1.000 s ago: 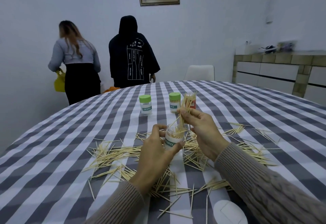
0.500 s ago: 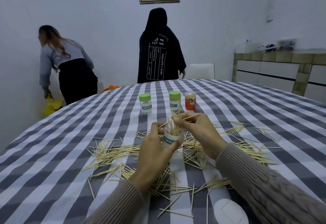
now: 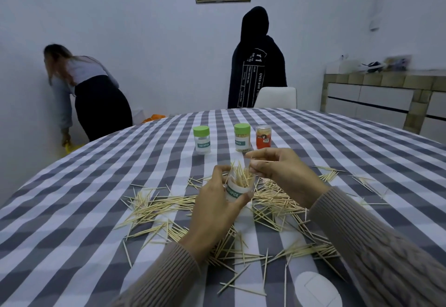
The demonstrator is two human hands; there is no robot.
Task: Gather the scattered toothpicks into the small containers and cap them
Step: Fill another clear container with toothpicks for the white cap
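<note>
My left hand [image 3: 214,206] grips an uncapped clear toothpick container [image 3: 237,187], lifted above the checked tablecloth [image 3: 72,210] and tilted a little. Toothpicks stand in its mouth, pointing upward. My right hand [image 3: 282,170] hovers just right of the container's mouth and pinches a toothpick or two [image 3: 261,161] lying level between thumb and fingers. Loose toothpicks [image 3: 166,207] are strewn over the cloth beneath and around both hands. Farther back stand two capped containers with green lids, one to the left [image 3: 201,139] and one to the right [image 3: 242,137].
An orange-red container [image 3: 263,136] stands beside the right green-lidded one. A white oval object [image 3: 317,291] lies at the near edge. A white chair [image 3: 276,97] sits behind the table, with two persons [image 3: 257,58] [image 3: 89,89] beyond. A cabinet [image 3: 386,99] is at the right.
My right hand has brought its bundle of toothpicks down into the container and now keeps only a toothpick or two. The two persons behind have moved, one bending further down at left.
</note>
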